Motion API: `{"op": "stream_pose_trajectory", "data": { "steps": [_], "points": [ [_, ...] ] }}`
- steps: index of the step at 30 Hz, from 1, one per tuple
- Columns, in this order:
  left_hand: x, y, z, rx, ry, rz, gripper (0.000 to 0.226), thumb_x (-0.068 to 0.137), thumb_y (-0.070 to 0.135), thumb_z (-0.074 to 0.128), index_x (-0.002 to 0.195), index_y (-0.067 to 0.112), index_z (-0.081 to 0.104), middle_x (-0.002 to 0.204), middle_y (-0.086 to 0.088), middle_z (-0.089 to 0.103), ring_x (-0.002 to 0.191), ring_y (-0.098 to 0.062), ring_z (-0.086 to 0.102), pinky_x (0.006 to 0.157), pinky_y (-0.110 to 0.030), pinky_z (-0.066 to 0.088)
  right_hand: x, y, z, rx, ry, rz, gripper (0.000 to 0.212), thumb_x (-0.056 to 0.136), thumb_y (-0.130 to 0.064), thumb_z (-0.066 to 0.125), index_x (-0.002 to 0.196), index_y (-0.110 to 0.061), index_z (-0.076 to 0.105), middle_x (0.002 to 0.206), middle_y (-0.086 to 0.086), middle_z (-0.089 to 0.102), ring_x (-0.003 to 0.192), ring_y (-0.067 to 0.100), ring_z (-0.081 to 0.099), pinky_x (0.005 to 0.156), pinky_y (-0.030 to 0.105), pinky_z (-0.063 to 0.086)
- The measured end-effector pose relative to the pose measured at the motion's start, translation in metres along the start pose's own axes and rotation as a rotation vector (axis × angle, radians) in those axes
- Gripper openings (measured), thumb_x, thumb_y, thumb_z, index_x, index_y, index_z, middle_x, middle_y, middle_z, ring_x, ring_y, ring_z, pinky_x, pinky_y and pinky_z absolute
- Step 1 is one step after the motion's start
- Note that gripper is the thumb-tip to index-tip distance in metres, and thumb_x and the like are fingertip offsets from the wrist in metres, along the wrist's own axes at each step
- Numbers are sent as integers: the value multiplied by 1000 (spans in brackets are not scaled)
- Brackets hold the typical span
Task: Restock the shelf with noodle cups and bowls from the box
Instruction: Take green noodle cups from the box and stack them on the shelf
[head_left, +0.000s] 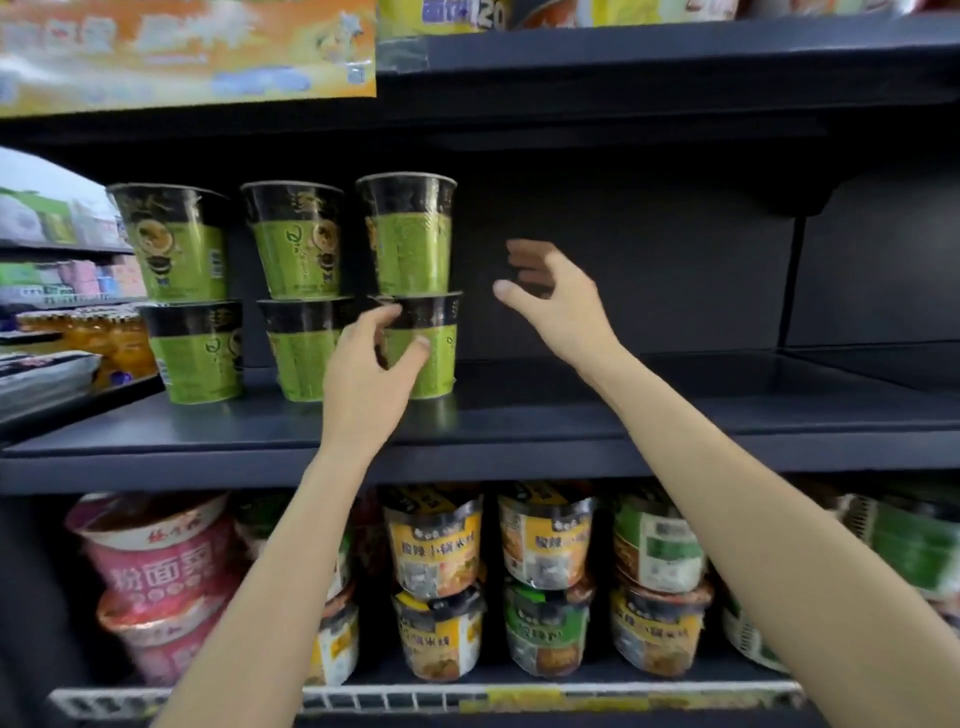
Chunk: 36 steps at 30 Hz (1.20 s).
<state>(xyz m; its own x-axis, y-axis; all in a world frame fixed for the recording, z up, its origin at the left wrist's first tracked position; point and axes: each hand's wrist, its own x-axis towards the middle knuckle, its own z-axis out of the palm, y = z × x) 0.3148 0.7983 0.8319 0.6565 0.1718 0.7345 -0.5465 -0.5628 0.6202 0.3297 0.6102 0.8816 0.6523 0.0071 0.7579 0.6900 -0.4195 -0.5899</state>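
Six green noodle cups stand on the middle shelf (519, 415), stacked two high in three columns at its left half. The right column's lower cup (434, 345) stands upright on the shelf board, and the upper cup (408, 234) sits squarely on its lid.

The left hand (371, 374) is at the front of that lower cup: its thumb tip (422, 343) lies against the green wall and a fingertip reaches the black band near the rim, the fingers curved round the cup's left side in a loose hold (how firmly it grips cannot be told from this angle).

The right hand (550, 296) hangs in the air to the right of the same column, well clear of both cups. Its fingers are spread and loosely bent, and it holds nothing. Behind it the shelf's dark back panel (649, 270) shows.

On the shelf below, bowls stand two high: pink bowls (161, 577) at the left, yellow bowls (434, 540) in the middle, and green ones (657, 545) further right, behind a wire front rail (467, 699). Both forearms cross in front of this row.

No box shows in this view.
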Motion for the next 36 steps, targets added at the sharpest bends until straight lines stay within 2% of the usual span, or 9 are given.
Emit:
{"op": "stream_pose_trajectory", "data": {
  "steps": [3,6,11,15,18,20,23,29,36],
  "points": [
    [-60,33,14,-133,175,191,24,91,27,55,110,17,64,106,7,66,99,-6,60,90,-30,49,-71,4,-54,-73,18,-146,29,92,-17,60,121,-16,60,114,-9,64,109,-1,56,93,11,41],
    [-126,62,46,-135,287,380,20,91,20,51,93,7,66,88,3,65,80,-13,61,74,-26,49,-155,12,-115,-166,93,-249,20,92,-8,59,110,-11,65,104,-3,69,102,6,62,90,18,46],
    [-257,110,121,-178,-7,518,20,89,16,52,88,2,67,80,-1,64,73,-14,57,68,-24,45,-315,39,-228,-435,111,-266,15,90,-3,57,98,-2,69,93,2,68,89,18,64,81,25,50],
    [-374,139,182,-197,-576,432,19,90,27,53,99,16,67,90,6,67,88,-9,60,77,-21,46,-452,62,-306,-550,59,12,16,91,-6,55,96,-1,70,91,6,69,88,19,63,79,29,51],
    [-456,148,227,-110,-993,273,28,87,43,49,108,31,62,102,17,65,101,-3,56,84,-21,43,-551,76,-348,-612,50,319,19,88,-9,53,96,-5,70,90,5,69,88,16,59,83,19,46],
    [-504,152,257,-99,-1186,199,35,83,47,46,109,31,63,101,18,66,99,-4,57,84,-24,43,-613,89,-371,-643,31,549,25,85,-15,50,98,-9,70,91,4,69,88,16,58,86,11,38],
    [-565,158,305,-86,-1420,73,27,83,36,57,107,27,65,94,19,66,92,-6,62,79,-23,45,-696,112,-402,-678,-10,907,28,83,-20,52,106,-15,67,99,2,67,92,24,60,77,17,38],
    [-651,175,439,-99,-1697,3,23,84,29,65,106,22,66,92,10,68,88,-10,65,83,-30,50,-800,166,-462,-684,112,1423,30,87,-13,64,116,-19,64,112,2,66,104,23,59,74,24,36],
    [-755,181,640,-131,-1806,-191,41,78,37,69,114,20,60,101,-2,67,92,-18,64,88,-39,51,-869,298,-536,-592,296,1732,37,86,-11,62,123,-14,59,119,7,62,110,26,57,87,36,45]
  ]
}}
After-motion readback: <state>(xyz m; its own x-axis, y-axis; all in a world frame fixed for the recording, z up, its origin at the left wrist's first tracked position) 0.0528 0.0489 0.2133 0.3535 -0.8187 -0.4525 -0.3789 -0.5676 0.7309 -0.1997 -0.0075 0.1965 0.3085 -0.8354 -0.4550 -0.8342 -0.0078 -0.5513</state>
